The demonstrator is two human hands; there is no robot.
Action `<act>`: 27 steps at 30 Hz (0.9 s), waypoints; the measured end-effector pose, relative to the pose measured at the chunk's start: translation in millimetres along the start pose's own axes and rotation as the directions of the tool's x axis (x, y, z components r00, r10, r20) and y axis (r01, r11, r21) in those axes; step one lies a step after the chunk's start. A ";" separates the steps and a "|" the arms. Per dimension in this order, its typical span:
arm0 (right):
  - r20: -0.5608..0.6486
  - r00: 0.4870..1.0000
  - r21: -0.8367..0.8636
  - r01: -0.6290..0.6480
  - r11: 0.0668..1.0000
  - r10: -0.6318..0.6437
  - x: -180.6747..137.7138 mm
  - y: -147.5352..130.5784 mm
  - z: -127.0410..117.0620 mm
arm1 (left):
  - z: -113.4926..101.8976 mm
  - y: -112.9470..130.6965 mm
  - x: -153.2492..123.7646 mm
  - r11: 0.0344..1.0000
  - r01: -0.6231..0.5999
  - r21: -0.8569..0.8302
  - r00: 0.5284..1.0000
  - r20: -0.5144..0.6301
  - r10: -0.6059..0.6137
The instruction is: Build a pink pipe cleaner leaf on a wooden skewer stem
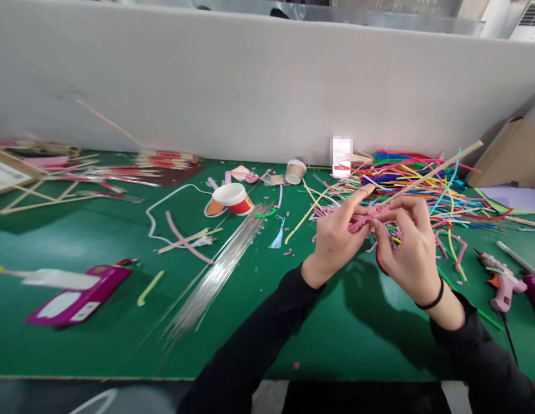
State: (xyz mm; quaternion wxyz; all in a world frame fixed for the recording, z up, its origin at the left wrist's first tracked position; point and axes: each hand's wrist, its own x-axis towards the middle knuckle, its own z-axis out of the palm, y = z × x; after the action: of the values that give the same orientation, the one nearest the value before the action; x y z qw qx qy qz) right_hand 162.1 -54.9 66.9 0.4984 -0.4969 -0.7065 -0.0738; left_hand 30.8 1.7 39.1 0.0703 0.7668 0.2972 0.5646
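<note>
Both of my hands are raised over the right half of the green table. Between them is a small pink fuzzy braided-looking strip point(363, 221). My left hand point(339, 241) pinches its left part, with the index finger pointing up and away. My right hand point(408, 244) is closed at its right end, fingertips pressed together. Under the right fingers shows a dark curved piece with a red edge point(381, 261); what it belongs to is hidden. Just beyond the hands lies a heap of coloured pipe cleaners point(423, 178), with a long wooden stick point(440, 169) across it.
A pink glue gun point(503, 282) lies at right. Thin clear rods point(224, 264) spread across the middle, near a red-and-white paper cup point(235, 198) and a blue tassel point(278, 234). A purple packet point(81, 293) is at left. A phone point(341, 155) leans against the grey partition point(250, 86).
</note>
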 end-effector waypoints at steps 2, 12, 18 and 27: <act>0.006 1.000 -0.007 -0.012 1.000 0.012 -0.1 -2.1 -1.6 | -0.5 -2.1 -0.7 0.995 -0.087 0.058 0.996 -0.021 0.088; 0.148 0.972 0.171 -0.210 0.963 0.185 3.5 -9.7 -20.3 | -11.5 -5.1 5.7 0.873 -0.466 0.144 0.870 -0.106 0.482; 0.325 0.923 0.437 -0.341 0.832 0.207 3.8 -7.6 -19.9 | -22.0 -7.7 3.9 0.857 -0.503 0.116 0.850 -0.116 0.514; 0.407 0.907 0.621 -0.363 0.695 0.110 8.7 -10.5 -25.8 | -25.1 -3.9 -1.3 0.900 -0.428 0.079 0.901 -0.041 0.432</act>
State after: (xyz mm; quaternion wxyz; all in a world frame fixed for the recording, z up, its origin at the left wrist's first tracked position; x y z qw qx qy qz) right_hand 170.1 -70.1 90.5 0.5217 -0.3709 -0.6870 0.3439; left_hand 6.3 -1.6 45.2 -0.0906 0.7990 0.1416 0.5774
